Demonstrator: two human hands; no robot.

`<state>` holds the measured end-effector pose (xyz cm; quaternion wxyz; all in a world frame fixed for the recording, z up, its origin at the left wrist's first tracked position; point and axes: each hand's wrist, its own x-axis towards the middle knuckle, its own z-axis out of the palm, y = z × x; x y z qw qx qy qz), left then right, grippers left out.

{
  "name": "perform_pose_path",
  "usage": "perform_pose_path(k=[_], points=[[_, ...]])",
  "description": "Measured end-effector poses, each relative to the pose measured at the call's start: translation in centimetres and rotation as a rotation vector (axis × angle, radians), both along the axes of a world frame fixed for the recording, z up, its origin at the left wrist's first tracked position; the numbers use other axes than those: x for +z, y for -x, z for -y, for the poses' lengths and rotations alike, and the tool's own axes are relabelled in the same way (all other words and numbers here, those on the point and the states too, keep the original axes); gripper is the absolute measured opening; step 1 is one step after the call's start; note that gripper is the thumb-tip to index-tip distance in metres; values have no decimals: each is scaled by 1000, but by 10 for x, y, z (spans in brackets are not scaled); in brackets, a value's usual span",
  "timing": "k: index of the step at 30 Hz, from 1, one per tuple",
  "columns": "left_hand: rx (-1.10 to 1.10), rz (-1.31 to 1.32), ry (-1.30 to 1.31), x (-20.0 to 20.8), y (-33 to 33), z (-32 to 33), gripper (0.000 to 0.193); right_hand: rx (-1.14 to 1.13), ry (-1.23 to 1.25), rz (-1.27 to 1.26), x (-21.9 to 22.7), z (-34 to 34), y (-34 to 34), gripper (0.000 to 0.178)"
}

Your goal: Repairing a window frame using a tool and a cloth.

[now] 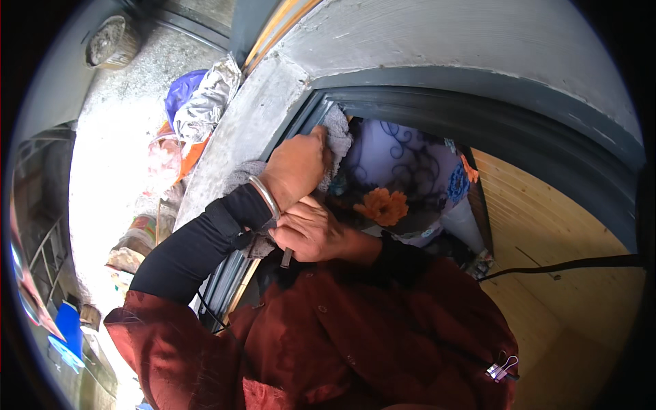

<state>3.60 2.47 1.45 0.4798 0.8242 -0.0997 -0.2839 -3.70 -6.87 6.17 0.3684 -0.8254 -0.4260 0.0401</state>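
Observation:
My left hand [298, 162] is closed on a grey cloth [337, 133], which is pressed into the corner of the dark grey window frame [451, 102]. More of the cloth hangs behind the wrist, over the sill. A metal bangle [265, 197] circles that wrist. Just below it, my right hand [316, 232] is closed, its knuckles near the bangle. From under its fingers sticks the narrow, flat grey end of a tool [286, 258]; the rest is hidden in the hand, so its kind does not show.
Beyond the frame hang a purple flowered curtain [396, 160] and light wood boards [547, 225]. A grey sill [266, 102] runs along the left. Outside lie a silver and purple bag [205, 102], a bucket [113, 42] and a blue object [67, 328]. A black cable [567, 265] crosses at right.

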Motion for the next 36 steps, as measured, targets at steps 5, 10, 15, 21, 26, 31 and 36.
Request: perform_pose_path(k=[5, 10, 15, 21, 26, 31, 36], points=[[-69, 39, -4, -5, -15, -2, 21, -50, 48, 39, -6, -12, -13, 13], [-374, 50, -142, 11, -34, -17, 22, 195, 326, -38, -18, -29, -25, 5], [-499, 30, -142, 11, -51, -19, 28, 190, 238, -91, -41, -37, -30, 5], [-512, 11, -105, 10, -58, -16, 29, 104, 103, -25, -35, -40, -33, 2], [-503, -67, -55, 6, -64, -16, 27, 38, 72, -185, -25, -44, -37, 12], [-473, -140, -30, 10, -52, -30, 29, 11, -16, -235, -18, -56, -30, 13], [-426, 13, -77, 10, -40, -27, 25, 47, -10, -131, -21, -50, -28, 9]])
